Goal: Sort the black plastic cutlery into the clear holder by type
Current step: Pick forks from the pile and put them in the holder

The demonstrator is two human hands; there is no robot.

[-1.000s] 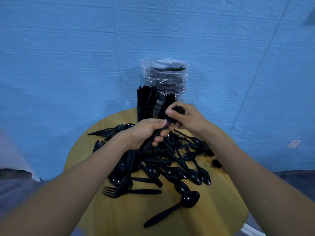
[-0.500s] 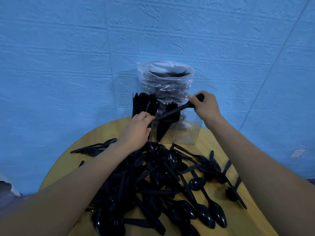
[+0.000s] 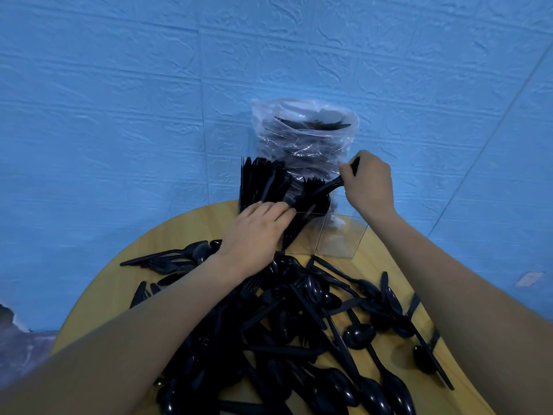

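Observation:
A clear holder (image 3: 339,242) stands at the table's far edge, with black knives upright in its left compartment and forks in the middle one. Its right compartment looks empty. My right hand (image 3: 369,182) pinches the handle of a black fork (image 3: 324,188) that slants down into the middle compartment. My left hand (image 3: 254,232) rests against the holder's front left, with its fingers touching the fork's lower end. A heap of black cutlery (image 3: 299,330) covers the table in front.
A clear plastic bag (image 3: 305,139) with more black cutlery stands behind the holder against the blue wall. The round wooden table (image 3: 125,283) drops off on the left and right. Loose spoons (image 3: 359,336) lie to the right.
The view has tilted down and closer to the table. My right hand has lowered the fork further into the holder; my left hand has stayed at the holder's front.

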